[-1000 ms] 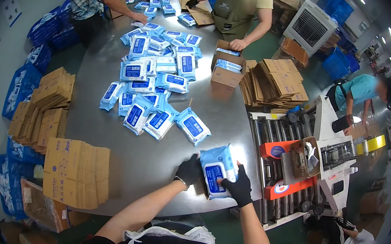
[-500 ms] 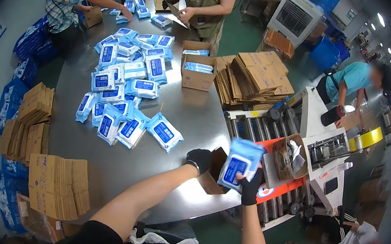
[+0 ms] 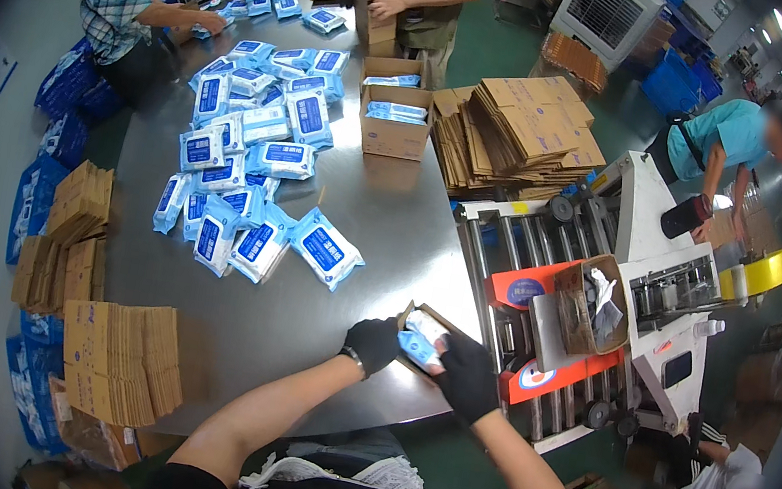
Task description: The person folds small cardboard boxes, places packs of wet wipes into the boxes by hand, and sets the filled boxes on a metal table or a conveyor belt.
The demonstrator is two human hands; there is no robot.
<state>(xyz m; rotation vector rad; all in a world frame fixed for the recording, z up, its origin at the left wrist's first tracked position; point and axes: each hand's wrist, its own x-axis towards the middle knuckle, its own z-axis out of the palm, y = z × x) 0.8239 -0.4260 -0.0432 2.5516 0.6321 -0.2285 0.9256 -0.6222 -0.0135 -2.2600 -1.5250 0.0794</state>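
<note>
Both my hands wear black gloves at the near right edge of the steel table. My left hand and my right hand press a blue and white soft packet down into a small open cardboard box lying there. The box is mostly hidden by my hands. A loose pile of several similar blue packets lies farther up the table to the left.
An open box with packets stands mid-table, flat cartons beside it. A roller conveyor and taping machine sit right. Stacks of flat cartons lie left. Three other people work around the far end and right.
My hands carried the blue packets from in front of me to the right and lowered them into the small box at the table's edge.
</note>
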